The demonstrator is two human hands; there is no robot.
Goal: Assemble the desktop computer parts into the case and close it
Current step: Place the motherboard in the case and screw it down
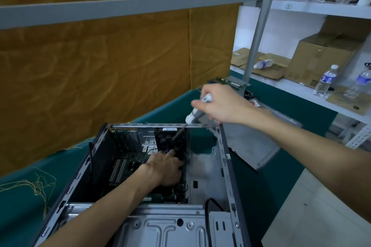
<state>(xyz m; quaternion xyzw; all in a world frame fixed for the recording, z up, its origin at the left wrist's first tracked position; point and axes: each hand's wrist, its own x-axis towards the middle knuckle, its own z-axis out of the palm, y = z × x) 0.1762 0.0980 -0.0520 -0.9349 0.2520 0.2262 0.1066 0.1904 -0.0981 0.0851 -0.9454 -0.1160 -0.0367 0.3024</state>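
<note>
The computer case (pixel 226 152) lies open on its side on a table with a green cloth (pixel 24 202). Everything else is told from this case.

Inside the case, on its floor, sits the green board (pixel 130 164) with many small parts. At the far end of the case, a black fan (pixel 170 142) stands against the back wall.

The person's left hand (pixel 166 168) reaches down into the case. It rests on the board just below the fan, and its fingers touch a dark part there. The part is mostly hidden under the hand, so it cannot be told if the fingers grip it or only press on it.

The right hand (pixel 218 104) is above the far rim of the case. Its fingers are curled tight around the white and gray handle of a screwdriver (pixel 193 114). The thin dark tip points down into the case, toward the fan.

Beyond the case, on the cloth, lies a flat gray panel (pixel 259 146). Farther off, to the right of the case, shelves (pixel 313 8) hold brown boxes (pixel 319 60) and water bottles (pixel 326 81). Behind the case hangs a yellow-brown cloth (pixel 112 56).
</note>
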